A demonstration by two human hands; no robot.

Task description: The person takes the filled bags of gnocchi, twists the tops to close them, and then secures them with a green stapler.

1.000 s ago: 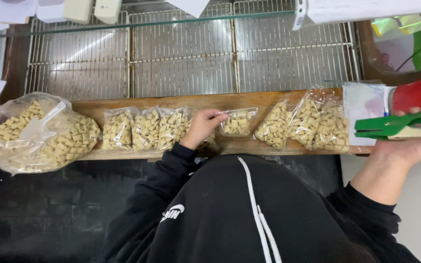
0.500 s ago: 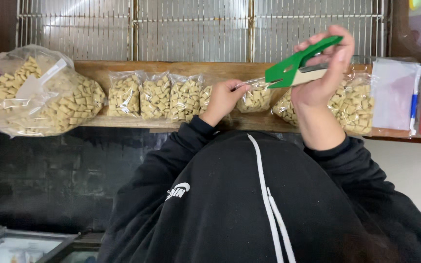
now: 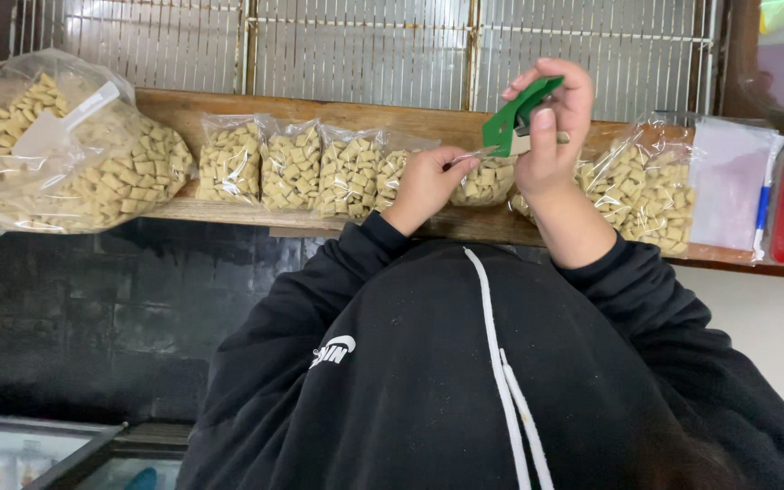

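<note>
Right hand [image 3: 551, 136] clenched around a green hand sealer tool [image 3: 517, 118], raised above the wooden shelf [image 3: 229, 210]. Left hand [image 3: 424, 186] pinches the neck of a small clear bag of tan pellets [image 3: 483, 181] resting on the shelf. Filled small bags [image 3: 292, 168] stand in a row left; large open bag [image 3: 56, 145] with white scoop [image 3: 65, 122] farther left.

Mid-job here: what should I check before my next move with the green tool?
1. Green plastic hand tool held firmly in the right hand: ok.
2. Left hand pinching the neck of the small clear bag of beige pieces: ok.
3. Bag neck seated in the tool's mouth: cannot tell.
4. Row of filled small bags resting on the wooden shelf: ok.
5. Large clear bag with white scoop stable at the shelf's edge: cannot tell.
</note>
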